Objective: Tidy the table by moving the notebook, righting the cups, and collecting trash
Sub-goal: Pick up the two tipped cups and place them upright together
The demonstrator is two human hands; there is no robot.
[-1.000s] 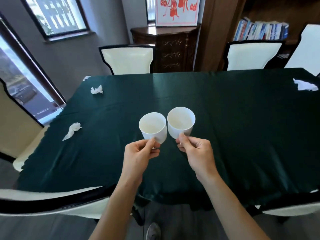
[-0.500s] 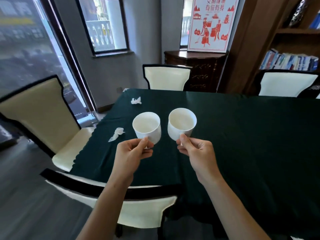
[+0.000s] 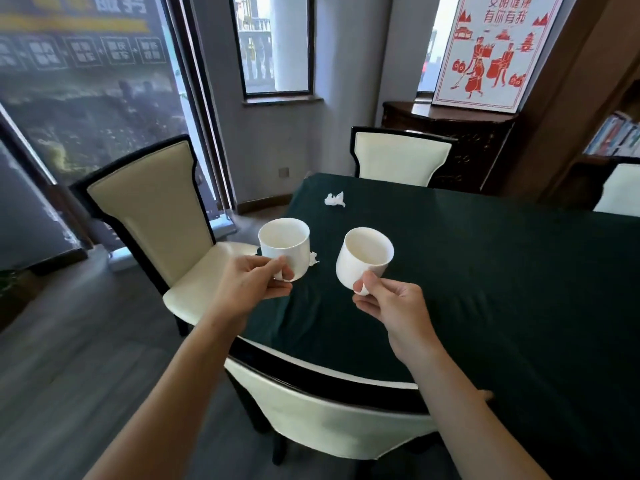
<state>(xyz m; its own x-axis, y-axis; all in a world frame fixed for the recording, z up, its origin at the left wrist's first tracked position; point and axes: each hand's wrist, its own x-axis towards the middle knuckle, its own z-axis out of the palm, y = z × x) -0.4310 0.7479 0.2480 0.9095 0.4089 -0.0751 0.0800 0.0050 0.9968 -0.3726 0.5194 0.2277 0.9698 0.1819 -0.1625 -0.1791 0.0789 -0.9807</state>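
I hold two white cups in the air above the left end of the dark green table (image 3: 502, 271). My left hand (image 3: 251, 287) grips the handle of the left cup (image 3: 284, 245), which is upright with its mouth up. My right hand (image 3: 393, 306) pinches the handle of the right cup (image 3: 363, 258), tilted slightly to the right. A crumpled white tissue (image 3: 335, 199) lies near the table's far left corner. Another tissue (image 3: 313, 258) peeks out just behind the left cup. No notebook is in view.
A cream chair (image 3: 149, 216) stands at the table's left end, another (image 3: 325, 420) is tucked in right below my arms, and a third (image 3: 398, 157) is at the far side. A dark wooden cabinet (image 3: 460, 133) and a bookshelf (image 3: 613, 136) stand behind.
My view has swung left, toward the table's left end. Both cups have drifted apart and moved left with my hands; the right cup now tilts slightly.
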